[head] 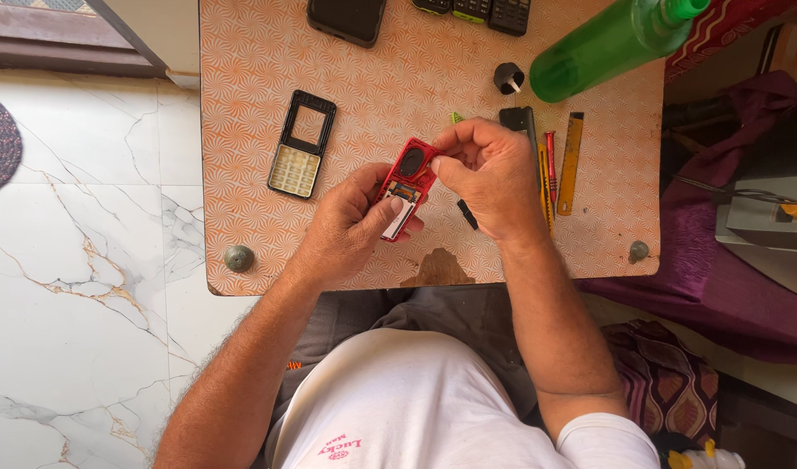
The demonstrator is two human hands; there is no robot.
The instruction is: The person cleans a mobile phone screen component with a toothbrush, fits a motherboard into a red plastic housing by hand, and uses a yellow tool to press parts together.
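Red plastic phone body (405,186), back opened, held over the middle of the table (260,78). Left hand (351,227) grips its lower end, thumb pressed on a white patch. Right hand (485,174) pinches the top edge, fingertips closed. Risk: it is held above the surface, so a slipped grip could drop it or shed small parts. Orange patterned tabletop, worn spot at near edge; detached black keypad frame (301,144), green bottle (609,42), hand tools (555,165). White marble floor (86,260).

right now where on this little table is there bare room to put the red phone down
The table is bare along its left edge beside the black keypad frame, and at the near right corner by the round knob. The centre between frame and hands is also free. It is crowded at the far edge and by the tools.
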